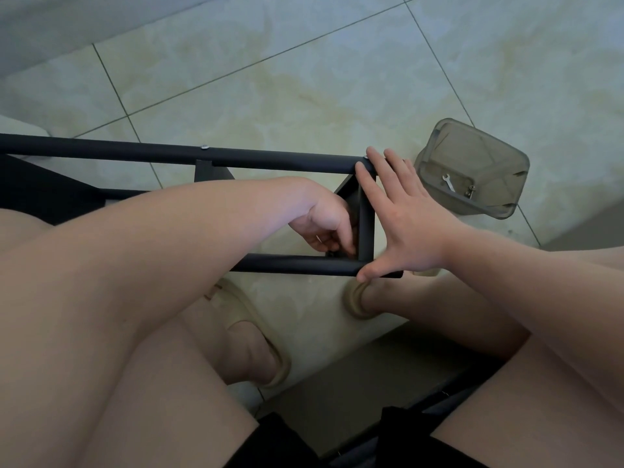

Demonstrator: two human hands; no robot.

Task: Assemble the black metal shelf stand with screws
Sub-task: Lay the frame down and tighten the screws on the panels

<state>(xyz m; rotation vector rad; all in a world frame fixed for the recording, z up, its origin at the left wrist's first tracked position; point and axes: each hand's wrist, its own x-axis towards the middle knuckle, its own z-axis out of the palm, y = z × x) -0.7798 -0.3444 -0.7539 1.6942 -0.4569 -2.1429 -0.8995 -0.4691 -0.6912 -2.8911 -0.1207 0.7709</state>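
Black metal shelf stand (287, 265) lies sideways over the floor (304, 79); the right hand (405, 214) spans its two long tubes (135, 152), grip fully open and fingers straight, I judge to steady the end. The left hand (324, 224) curls into the inner corner, probably to fasten it, but what its grip holds I cannot tell. One plastic box (489, 146) nearby keeps one wrench (448, 182) in reach.

Scanning for markings: nothing legible is showing. The black frame (135, 151), the grey tub (479, 146) and the small wrench (448, 182) lying in it are carrying no readable lettering.
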